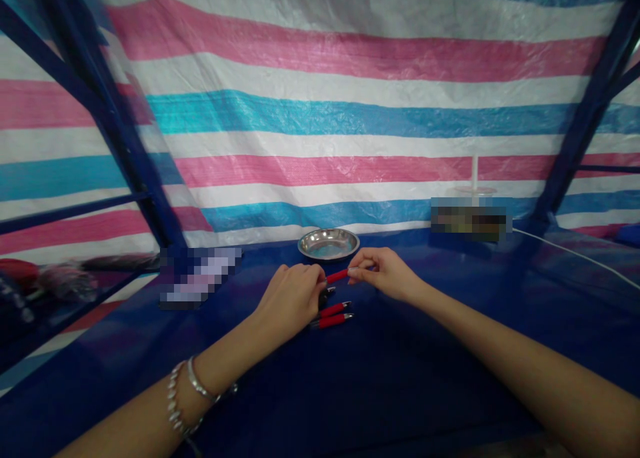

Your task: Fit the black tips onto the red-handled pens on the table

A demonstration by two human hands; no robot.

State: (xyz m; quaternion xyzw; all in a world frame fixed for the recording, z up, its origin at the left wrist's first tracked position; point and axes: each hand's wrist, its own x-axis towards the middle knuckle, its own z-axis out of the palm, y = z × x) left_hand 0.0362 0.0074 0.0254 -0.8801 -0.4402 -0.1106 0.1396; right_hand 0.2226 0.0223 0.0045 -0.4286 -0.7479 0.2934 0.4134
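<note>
Both hands, left hand point(293, 297) and right hand point(383, 271), pinch one red pen point(337, 276); two pens point(334, 315) lie near, dish point(329, 243) beyond.

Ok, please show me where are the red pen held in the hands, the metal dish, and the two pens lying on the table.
red pen point(338, 275), head view, on its red barrel between the hands.
metal dish point(329, 243), head view, on its inner bottom.
two lying pens point(334, 315), head view, between their red barrels.

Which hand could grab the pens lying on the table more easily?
Probably the left hand. It sits right beside the two red pens on the blue table, while the right hand is farther back, pinching the other end of the held red pen.
</note>
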